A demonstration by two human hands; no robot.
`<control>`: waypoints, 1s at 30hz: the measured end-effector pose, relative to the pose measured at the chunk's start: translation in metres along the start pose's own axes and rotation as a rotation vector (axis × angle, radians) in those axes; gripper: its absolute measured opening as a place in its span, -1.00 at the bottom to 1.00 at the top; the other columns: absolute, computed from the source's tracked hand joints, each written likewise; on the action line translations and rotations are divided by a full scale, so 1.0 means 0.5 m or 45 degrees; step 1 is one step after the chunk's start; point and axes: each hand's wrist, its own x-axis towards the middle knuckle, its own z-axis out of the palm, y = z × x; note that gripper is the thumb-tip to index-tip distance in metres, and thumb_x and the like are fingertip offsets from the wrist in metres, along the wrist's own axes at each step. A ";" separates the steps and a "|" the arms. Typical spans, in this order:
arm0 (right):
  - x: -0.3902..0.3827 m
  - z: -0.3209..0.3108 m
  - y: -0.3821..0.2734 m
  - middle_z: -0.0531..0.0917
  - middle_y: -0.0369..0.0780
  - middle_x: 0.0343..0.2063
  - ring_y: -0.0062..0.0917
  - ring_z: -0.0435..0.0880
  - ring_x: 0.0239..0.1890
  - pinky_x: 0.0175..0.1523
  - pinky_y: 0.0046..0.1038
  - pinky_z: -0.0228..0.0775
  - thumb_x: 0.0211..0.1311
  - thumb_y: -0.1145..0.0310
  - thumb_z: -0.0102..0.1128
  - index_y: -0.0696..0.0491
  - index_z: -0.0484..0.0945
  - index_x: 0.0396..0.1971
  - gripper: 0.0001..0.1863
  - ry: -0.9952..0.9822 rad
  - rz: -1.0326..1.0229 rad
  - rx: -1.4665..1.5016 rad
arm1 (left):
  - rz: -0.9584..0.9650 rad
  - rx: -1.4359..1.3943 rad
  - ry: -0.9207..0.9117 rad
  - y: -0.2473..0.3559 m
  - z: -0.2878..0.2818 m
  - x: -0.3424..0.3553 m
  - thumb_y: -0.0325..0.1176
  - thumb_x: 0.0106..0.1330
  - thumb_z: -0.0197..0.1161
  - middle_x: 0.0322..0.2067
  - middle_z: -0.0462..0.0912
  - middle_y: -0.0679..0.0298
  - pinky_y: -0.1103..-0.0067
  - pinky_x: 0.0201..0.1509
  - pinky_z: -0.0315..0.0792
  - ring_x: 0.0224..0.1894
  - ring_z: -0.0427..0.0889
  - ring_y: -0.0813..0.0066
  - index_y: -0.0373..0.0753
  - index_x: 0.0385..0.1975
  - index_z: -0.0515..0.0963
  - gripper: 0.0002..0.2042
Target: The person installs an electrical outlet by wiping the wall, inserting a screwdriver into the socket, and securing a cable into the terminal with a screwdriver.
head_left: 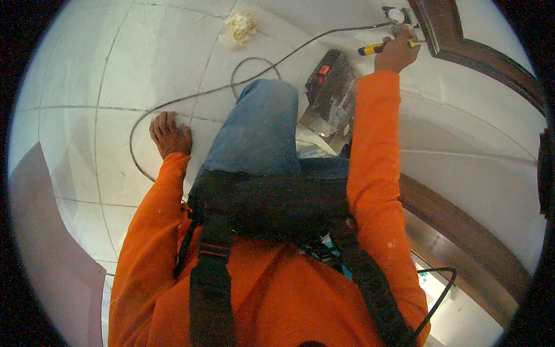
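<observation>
My right hand (394,56) grips a yellow-and-black screwdriver (369,50) at the upper right, its fingers near a white round fitting (396,15) in a wall socket, where a black cable (324,34) ends. My left hand (170,134) rests on the white tiled floor (75,150) at the left, fingers apart and slightly bent, beside the cable. The cable crosses the floor in a loose loop past my bent knee in jeans (248,133).
A dark box (325,75) with a red label and plastic wrapping lies right of my knee. A crumpled pale wad (240,28) lies at the top. Dark wooden trim (485,55) borders the wall at right. A pinkish panel (52,243) stands at lower left.
</observation>
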 end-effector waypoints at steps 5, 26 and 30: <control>-0.014 -0.006 -0.026 0.52 -0.18 -0.45 -0.49 0.48 -0.51 -0.53 -0.48 0.31 0.09 0.38 0.09 0.09 0.31 -0.27 -0.77 0.265 0.194 -0.043 | 0.015 0.004 0.038 -0.004 0.000 0.001 -0.30 0.03 0.08 0.02 0.25 0.15 0.22 0.29 -0.03 0.15 0.16 0.15 -0.23 -0.02 0.24 -0.54; 0.025 -0.052 0.001 0.50 -0.31 -0.55 -0.69 0.38 -0.63 -0.57 -0.63 0.20 0.06 0.49 0.16 0.08 0.46 -0.37 -0.88 -0.160 -0.364 -0.307 | 0.011 0.021 -0.014 0.001 0.003 -0.003 -0.32 0.01 0.09 0.03 0.23 0.11 0.21 0.30 -0.05 0.17 0.12 0.13 -0.25 -0.02 0.23 -0.53; -0.008 -0.090 0.013 0.50 -0.32 -0.57 -0.73 0.35 -0.64 -0.58 -0.68 0.18 0.07 0.46 0.18 0.09 0.45 -0.37 -0.88 -0.092 -0.329 -0.293 | 0.016 0.035 -0.007 0.001 0.004 -0.004 -0.31 0.00 0.10 0.03 0.23 0.10 0.21 0.31 -0.09 0.17 0.12 0.11 -0.26 -0.02 0.21 -0.52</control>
